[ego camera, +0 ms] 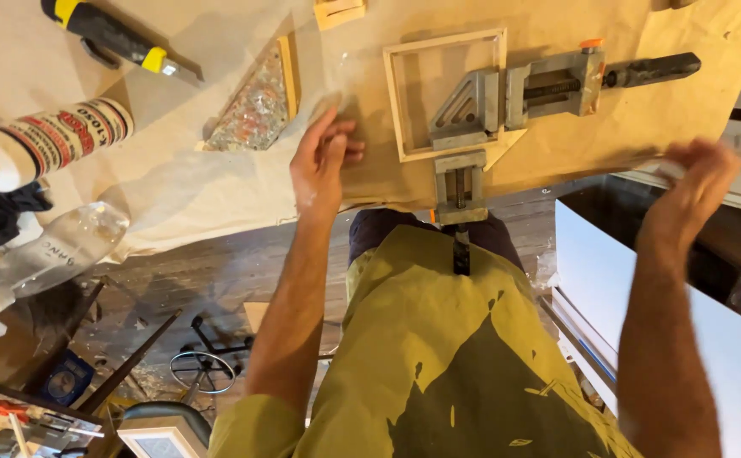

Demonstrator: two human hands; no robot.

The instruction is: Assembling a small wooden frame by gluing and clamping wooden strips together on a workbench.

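A small square wooden frame (398, 93) lies on a paper-covered bench (218, 170), one corner held in a grey metal corner clamp (472, 110) with two screw handles. My left hand (321, 161) rests with fingers spread on the paper just left of the frame, holding nothing. My right hand (697, 182) hovers at the bench's right edge, blurred by motion, with something small and pale at its fingertips that I cannot make out.
A triangular frame piece with a glittery fill (256, 106) lies left of my left hand. A glue bottle (57, 140), a yellow-and-black tool (116, 38) and a clear plastic bottle (57, 250) sit at the left. White boards (633, 288) stand at the right.
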